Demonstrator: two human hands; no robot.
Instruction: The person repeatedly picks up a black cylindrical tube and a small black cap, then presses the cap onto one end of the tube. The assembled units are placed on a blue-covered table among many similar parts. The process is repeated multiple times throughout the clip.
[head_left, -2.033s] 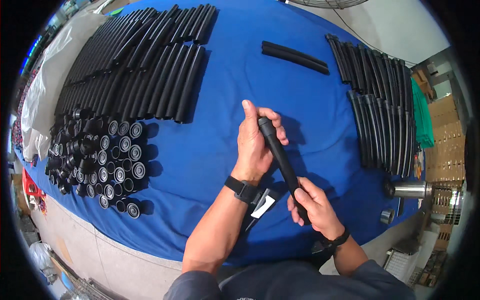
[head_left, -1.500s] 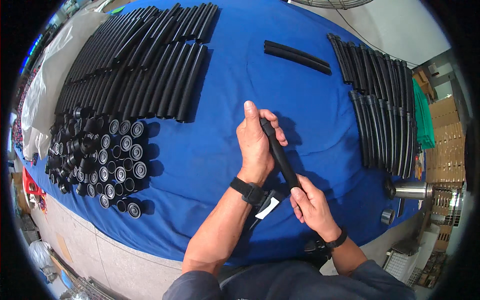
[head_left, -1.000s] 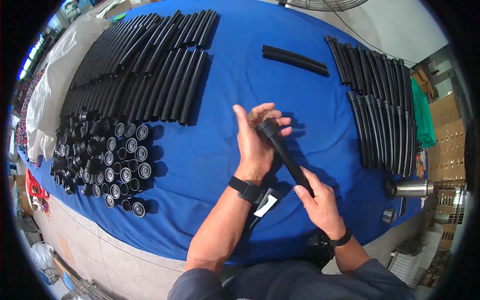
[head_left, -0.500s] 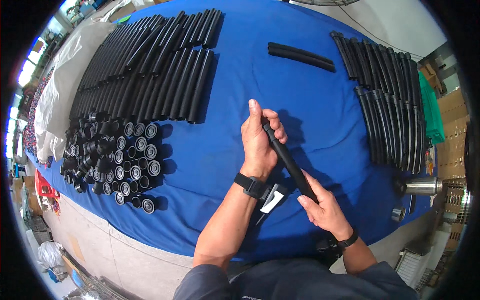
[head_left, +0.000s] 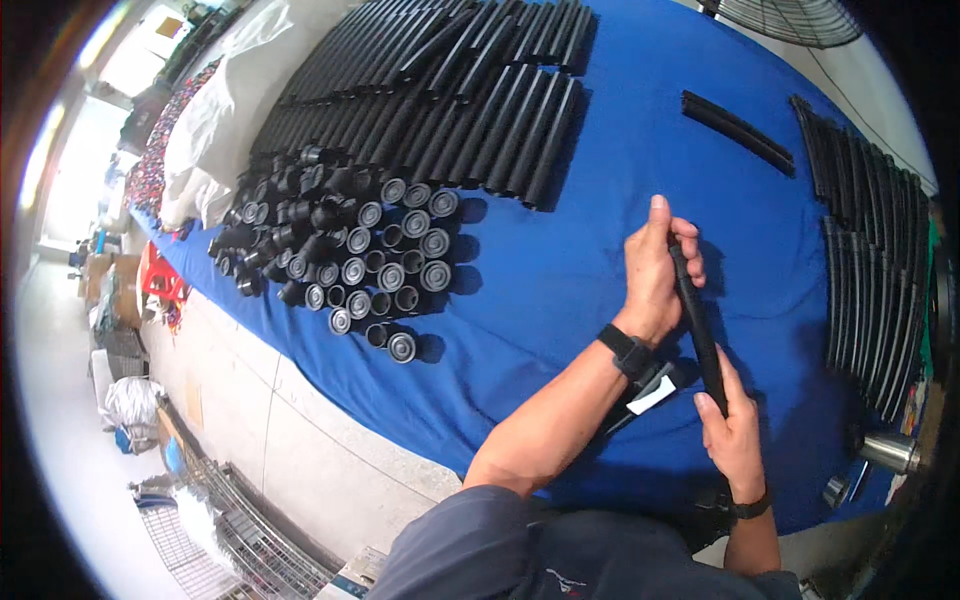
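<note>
1. Diagonally between two bare hands runs a straight, slim, matte black tube (head_left: pixel 697 325), held above the cloth-covered table, its upper end toward the left and its lower end toward the right.
2. The person's left hand (head_left: pixel 655 268) is clamped on the tube's upper end, fingers curled around it and partly hiding it, with the thumb pointing up and away.
3. The person's right hand (head_left: pixel 738 440) grips the lower end, thumb on one side and fingers on the other.
4. A broad black fabric strap (head_left: pixel 627 353) circles the left wrist, and a narrow black band (head_left: pixel 751 506) the right. Just beside the left wrist shows a white strip (head_left: pixel 653 396) on a dark object.
5. Under everything spreads a creased, bright blue cloth (head_left: pixel 570 290).
6. Beyond the hands, two black tubes (head_left: pixel 738 132) lie side by side.
7. On the left are packed rows of black tubes (head_left: pixel 515 135), with a heap of round black caps (head_left: pixel 402 347) nearer the person.
8. Along the right lie two rows of thin black tubes (head_left: pixel 865 300); near them, toward the person, is a shiny steel cylinder (head_left: pixel 890 453).
</note>
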